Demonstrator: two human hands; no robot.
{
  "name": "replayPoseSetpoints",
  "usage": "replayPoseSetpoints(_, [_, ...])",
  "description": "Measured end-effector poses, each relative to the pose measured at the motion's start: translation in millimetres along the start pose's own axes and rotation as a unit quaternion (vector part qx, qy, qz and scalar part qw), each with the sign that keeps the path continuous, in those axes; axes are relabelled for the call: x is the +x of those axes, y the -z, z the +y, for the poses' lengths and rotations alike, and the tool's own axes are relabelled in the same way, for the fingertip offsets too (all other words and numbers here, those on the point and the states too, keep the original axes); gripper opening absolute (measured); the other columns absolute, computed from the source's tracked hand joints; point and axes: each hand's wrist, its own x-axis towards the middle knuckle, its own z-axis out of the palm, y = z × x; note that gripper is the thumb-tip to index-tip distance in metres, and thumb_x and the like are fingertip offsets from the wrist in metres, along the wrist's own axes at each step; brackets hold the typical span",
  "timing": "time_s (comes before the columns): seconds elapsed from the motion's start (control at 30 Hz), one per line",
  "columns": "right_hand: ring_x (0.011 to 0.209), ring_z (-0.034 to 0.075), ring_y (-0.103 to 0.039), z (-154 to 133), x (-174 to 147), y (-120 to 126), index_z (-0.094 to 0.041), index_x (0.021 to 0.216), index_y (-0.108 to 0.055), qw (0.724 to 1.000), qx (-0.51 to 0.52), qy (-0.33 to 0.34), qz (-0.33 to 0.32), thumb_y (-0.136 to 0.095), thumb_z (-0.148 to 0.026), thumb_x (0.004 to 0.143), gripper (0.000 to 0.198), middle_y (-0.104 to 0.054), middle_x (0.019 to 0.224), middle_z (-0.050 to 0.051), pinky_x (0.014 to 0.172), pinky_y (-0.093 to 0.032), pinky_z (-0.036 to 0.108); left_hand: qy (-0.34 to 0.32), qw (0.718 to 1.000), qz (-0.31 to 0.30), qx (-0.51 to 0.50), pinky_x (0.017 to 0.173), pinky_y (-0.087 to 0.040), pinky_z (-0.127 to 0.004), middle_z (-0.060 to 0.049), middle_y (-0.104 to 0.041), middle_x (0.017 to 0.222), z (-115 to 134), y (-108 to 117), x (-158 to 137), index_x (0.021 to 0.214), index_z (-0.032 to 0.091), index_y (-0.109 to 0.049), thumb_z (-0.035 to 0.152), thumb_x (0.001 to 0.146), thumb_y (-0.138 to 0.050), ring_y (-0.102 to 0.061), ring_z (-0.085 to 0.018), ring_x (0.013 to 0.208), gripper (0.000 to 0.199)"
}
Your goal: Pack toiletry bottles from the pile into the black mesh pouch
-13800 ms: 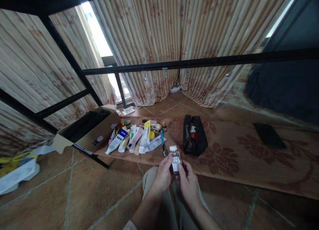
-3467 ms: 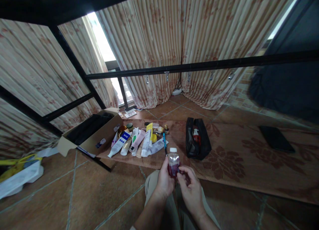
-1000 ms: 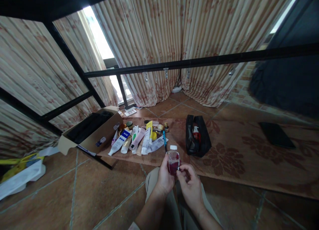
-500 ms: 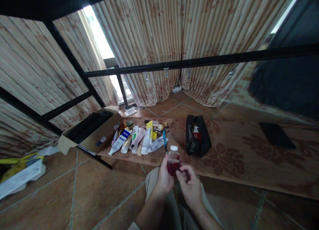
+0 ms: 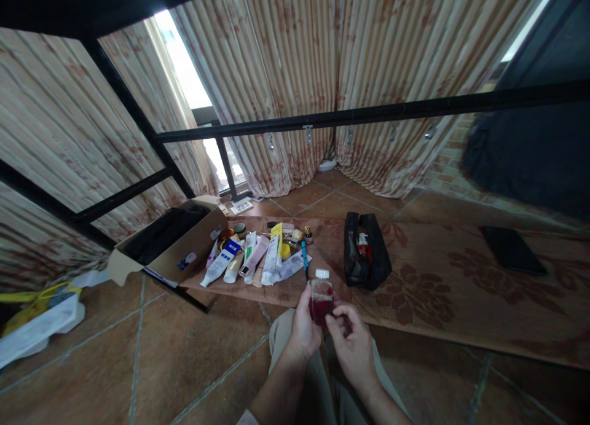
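One clear bottle (image 5: 321,292), part-filled with red liquid (image 5: 321,308), is held near-upright above the lap (image 5: 282,330): left hand (image 5: 306,328) wrapped round its side, right hand (image 5: 352,337) pinching its lower edge. Judged light, stiff, possibly slippery; best gripped by the sides below the white cap (image 5: 322,273).

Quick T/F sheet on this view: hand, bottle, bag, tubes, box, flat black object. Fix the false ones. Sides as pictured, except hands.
1. The left hand grips the bottle. True.
2. The bottle is full of green liquid. False: reddish liquid fills only its lower part.
3. The tubes lie left of the black bag. True.
4. The black bag is closed. False: it is open, a red-and-white container showing inside.
5. A cardboard box stands left of the tubes. True.
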Motion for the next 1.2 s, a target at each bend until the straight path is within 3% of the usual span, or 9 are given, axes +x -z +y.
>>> replayPoseSetpoints(0.6, [0.071, 0.015, -0.055, -0.9, -0.4, -1.3, -0.021, 0.087, -0.055, 1.0, -0.004, 0.008, 0.005, -0.057, -0.037, 0.087, 0.016, -0.06, 0.085, 0.002, 0.065, -0.044, 0.026, 0.001, 1.0, 0.008, 0.006, 0.082, -0.05, -0.032, -0.009, -0.073, 0.074, 0.8, -1.9, -0.6, 0.081, 0.01, -0.073, 0.051, 0.084, -0.057, -0.068, -0.021, 0.072, 0.044])
replayPoseSetpoints(0.93, [0.068, 0.014, -0.054, -1.2, -0.5, -0.7, -0.02, 0.089, -0.056, 1.0, -0.004, -0.004, 0.001, -0.056, -0.038, 0.087, 0.018, -0.06, 0.086, 0.002, 0.063, -0.044, 0.026, -0.005, 1.0, 0.009, 0.002, 0.084, -0.05, -0.033, -0.008, -0.072, 0.073, 1.5, -5.3, -4.0, 0.08, 0.011, -0.072, 0.052, 0.08, -0.062, -0.068, -0.023, 0.082, 0.043])
replayPoseSetpoints(1.2, [0.088, 0.019, -0.06, 1.4, 1.0, -0.1, -0.02, 0.095, -0.058, 0.999, 0.033, -0.004, -0.003, -0.053, -0.039, 0.09, 0.021, -0.064, 0.097, 0.006, 0.075, -0.046, 0.028, -0.017, 0.997, 0.012, 0.073, 0.087, -0.048, -0.033, -0.008, -0.073, 0.087, 5.2, -3.5, -8.1, 0.085, 0.016, -0.072, 0.05, 0.073, -0.068, -0.066, -0.026, 0.096, 0.037])
